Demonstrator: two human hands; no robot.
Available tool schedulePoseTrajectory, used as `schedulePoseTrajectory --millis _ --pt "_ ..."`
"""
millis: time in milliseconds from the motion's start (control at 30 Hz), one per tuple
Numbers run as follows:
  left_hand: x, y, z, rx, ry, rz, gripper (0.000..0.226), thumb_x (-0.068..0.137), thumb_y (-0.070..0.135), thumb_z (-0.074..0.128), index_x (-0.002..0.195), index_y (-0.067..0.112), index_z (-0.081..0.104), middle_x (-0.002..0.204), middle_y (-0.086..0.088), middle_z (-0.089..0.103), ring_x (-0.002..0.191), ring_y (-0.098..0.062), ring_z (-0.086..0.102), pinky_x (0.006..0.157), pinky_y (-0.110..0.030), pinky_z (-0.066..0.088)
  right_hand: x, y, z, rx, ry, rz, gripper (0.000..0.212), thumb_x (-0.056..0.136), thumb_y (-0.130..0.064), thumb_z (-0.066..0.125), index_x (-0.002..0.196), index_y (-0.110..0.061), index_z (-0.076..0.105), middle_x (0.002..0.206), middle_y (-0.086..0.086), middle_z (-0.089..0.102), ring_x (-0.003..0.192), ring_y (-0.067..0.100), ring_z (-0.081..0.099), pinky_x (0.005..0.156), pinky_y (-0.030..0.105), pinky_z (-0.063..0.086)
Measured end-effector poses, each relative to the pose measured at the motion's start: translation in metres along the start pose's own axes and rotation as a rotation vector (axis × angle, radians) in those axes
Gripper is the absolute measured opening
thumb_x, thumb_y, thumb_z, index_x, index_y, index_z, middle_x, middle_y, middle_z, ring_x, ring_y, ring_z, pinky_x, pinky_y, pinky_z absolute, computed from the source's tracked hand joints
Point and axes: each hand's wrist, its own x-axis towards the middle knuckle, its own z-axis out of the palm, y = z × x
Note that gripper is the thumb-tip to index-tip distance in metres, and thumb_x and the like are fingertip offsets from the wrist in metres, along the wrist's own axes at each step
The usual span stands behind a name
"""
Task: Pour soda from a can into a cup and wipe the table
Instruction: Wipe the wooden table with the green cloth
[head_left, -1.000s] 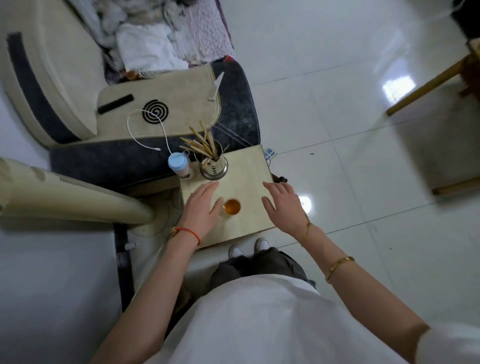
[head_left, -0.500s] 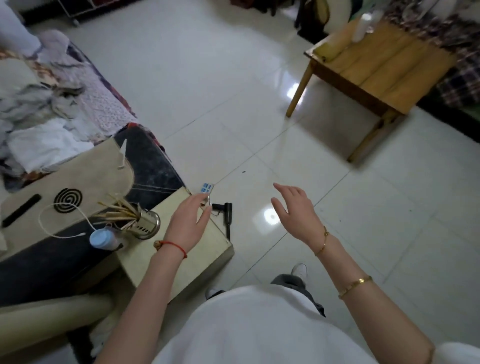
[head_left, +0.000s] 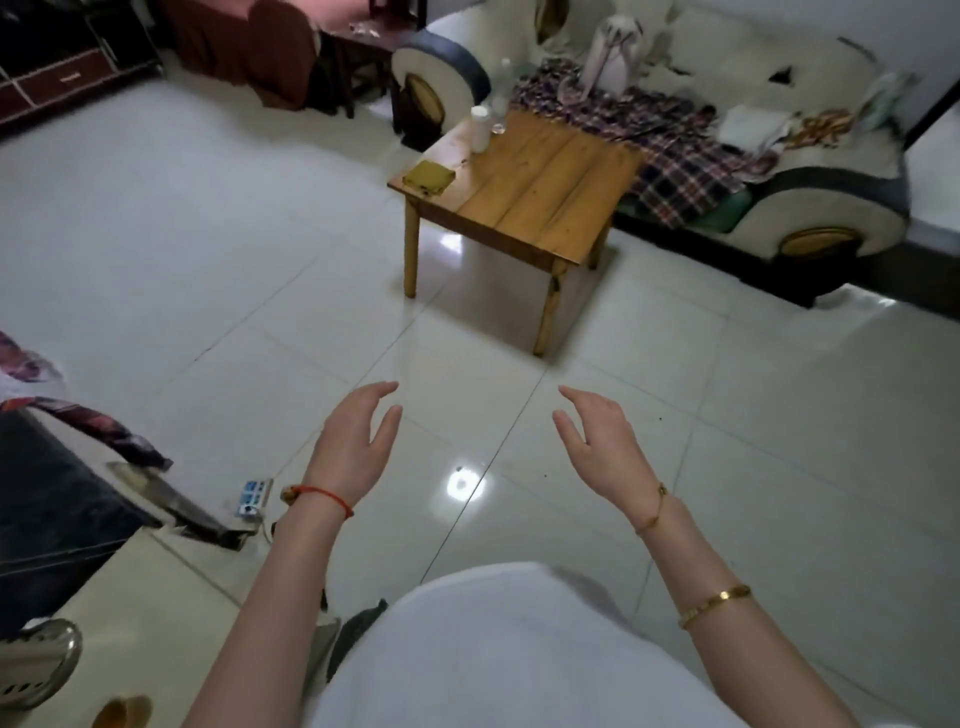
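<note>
My left hand (head_left: 358, 447) and my right hand (head_left: 602, 447) hover over the white tiled floor, palms facing each other, fingers relaxed and holding nothing. The small cup (head_left: 122, 712) with orange liquid shows at the bottom left edge, on the pale low table (head_left: 130, 613), behind my left arm. A metal holder (head_left: 36, 665) stands beside it at the left edge. No soda can is in view.
A wooden table (head_left: 530, 192) stands ahead with a yellow pad (head_left: 428, 176) and two bottles (head_left: 488, 124). Behind it is a sofa (head_left: 779, 156) with a plaid blanket. A dark sofa arm (head_left: 57, 499) and a small blue remote (head_left: 252, 496) lie at left.
The view has swung up and to the right, away from the low table toward the wooden table. Both hands have left the low table and now hover over the floor.
</note>
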Motion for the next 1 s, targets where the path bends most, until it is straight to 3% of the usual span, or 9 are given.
schedulePoseTrajectory --millis 233,533,800,1000 --pt "0.083 0.083 0.058 -0.005 -0.103 0.098 0.037 0.101 0.026 0.049 0.135 0.012 0.055 0.136 -0.001 0.057 0.129 -0.017 0.05 0.104 -0.021 0.032 0.037 0.081 -0.066 0.066 0.131 0.123 0.047 0.104 -0.035 0.04 0.146 -0.015 0.044 0.148 0.003 0.047 0.141 0.022 0.035 0.119 0.041 0.027" --pt "0.19 0.148 0.13 0.005 -0.227 0.217 0.037 0.1 0.026 0.05 0.133 0.012 0.056 0.134 -0.002 0.059 0.127 -0.018 0.052 0.105 -0.026 0.036 0.093 0.156 -0.09 0.138 0.206 0.292 0.045 0.103 -0.033 0.042 0.143 -0.013 0.047 0.146 0.006 0.05 0.139 0.025 0.039 0.118 0.042 0.028" --pt "0.333 0.209 0.185 -0.001 -0.279 0.295 0.038 0.099 0.027 0.051 0.134 0.013 0.055 0.133 -0.003 0.059 0.125 -0.018 0.053 0.101 -0.025 0.038 0.207 0.212 -0.163 0.138 0.248 0.344 0.044 0.104 -0.032 0.042 0.144 -0.013 0.046 0.147 0.005 0.049 0.14 0.024 0.037 0.118 0.036 0.027" --pt "0.443 0.26 0.215 -0.026 -0.29 0.346 0.036 0.098 0.029 0.053 0.132 0.015 0.057 0.13 -0.001 0.061 0.118 -0.019 0.057 0.099 -0.031 0.045 0.306 0.242 -0.229 0.13 0.335 0.346 0.044 0.104 -0.032 0.042 0.144 -0.013 0.046 0.147 0.004 0.049 0.14 0.024 0.038 0.118 0.039 0.028"
